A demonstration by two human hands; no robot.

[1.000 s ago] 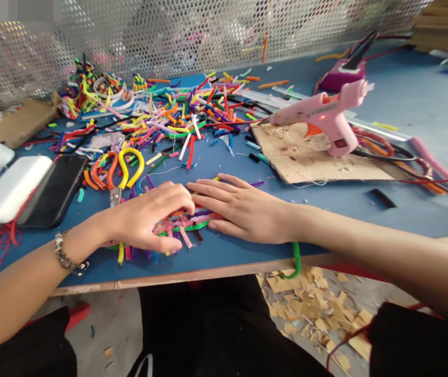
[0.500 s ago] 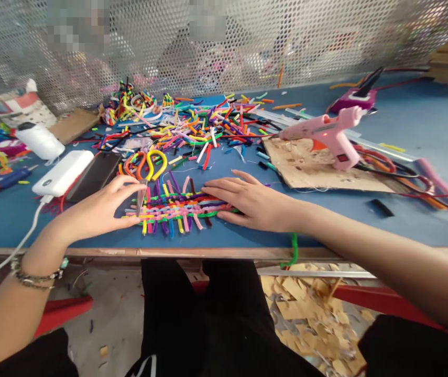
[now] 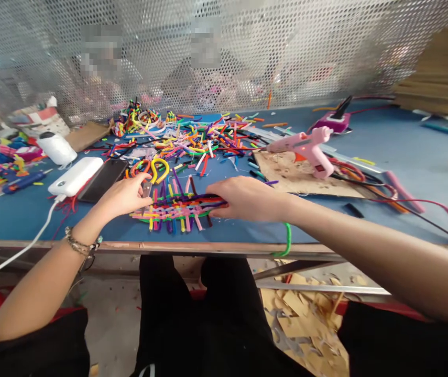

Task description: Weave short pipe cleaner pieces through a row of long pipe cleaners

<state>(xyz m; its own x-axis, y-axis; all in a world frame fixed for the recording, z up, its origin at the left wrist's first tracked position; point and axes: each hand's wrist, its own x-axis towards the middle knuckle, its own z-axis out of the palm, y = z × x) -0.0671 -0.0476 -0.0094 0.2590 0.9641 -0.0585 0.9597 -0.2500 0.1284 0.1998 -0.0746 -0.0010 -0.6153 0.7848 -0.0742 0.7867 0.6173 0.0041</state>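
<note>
A woven strip of coloured pipe cleaners (image 3: 178, 209) lies near the table's front edge, with short cross pieces sticking out along both sides. At its left end, my left hand (image 3: 125, 196) has thumb and fingers closed around the metal blades of a pair of scissors (image 3: 160, 170). Their orange and yellow loop handles point away from me. My right hand (image 3: 247, 198) is curled over the strip's right end, fingers and thumb around its dark purple and red strands. The fingertips are partly hidden. A green pipe cleaner (image 3: 287, 241) hangs over the edge below my right wrist.
Pipe cleaner pieces (image 3: 192, 139) are heaped at the back. On the left are a white power bank (image 3: 75, 175) with a cable and a black phone (image 3: 104, 180). A pink glue gun (image 3: 306, 146) rests on cardboard (image 3: 282, 175) at right. A perforated metal screen (image 3: 247, 57) stands behind.
My right hand has gone from lying flat on the strip to curling its fingers around the right end. My left thumb has moved up onto the scissors. The view has shifted slightly.
</note>
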